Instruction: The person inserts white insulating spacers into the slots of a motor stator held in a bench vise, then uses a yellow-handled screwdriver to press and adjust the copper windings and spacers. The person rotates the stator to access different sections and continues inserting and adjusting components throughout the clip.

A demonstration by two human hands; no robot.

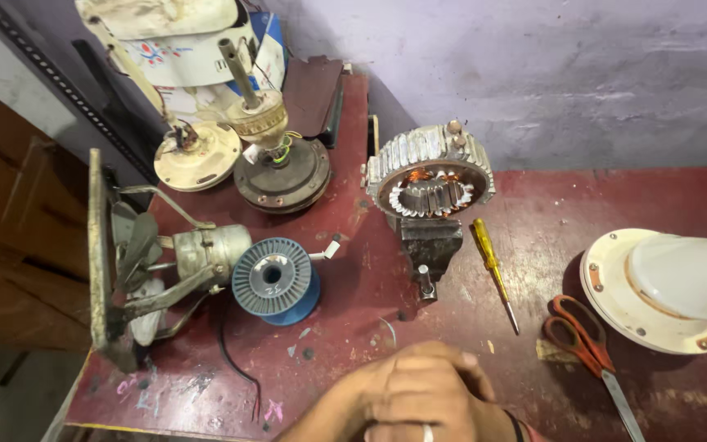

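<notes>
Bottom centre of frame: one hand (pixel 419 393) rests on the dark red table (pixel 353 327), back of hand up, ring on one finger, fingers curled together in a loose fist, holding nothing that shows. Cannot tell for sure which hand it is, or whether a second hand sits under it; wrist runs off the bottom edge.

Nearest things: yellow-handled screwdriver (pixel 493 270) just up and right of the hand, tip pointing down toward it, not touching. Orange-handled scissors (pixel 587 344) to the right, near the hand, blades running off to the lower right.

Centre of frame: motor stator with copper windings (pixel 429 176) standing on edge, clamped in a small vise (pixel 429 245), well apart from the hand.

Left of centre: blue wire spool (pixel 276 280) lying tilted, just beside an old fan motor with cage (pixel 165 262). Black wire (pixel 235 360) trails on the table below the spool.

Upper left: two round motor housings (pixel 247 155) side by side, one with a shaft sticking up.

Right edge: white round fan base (pixel 664 290).
</notes>
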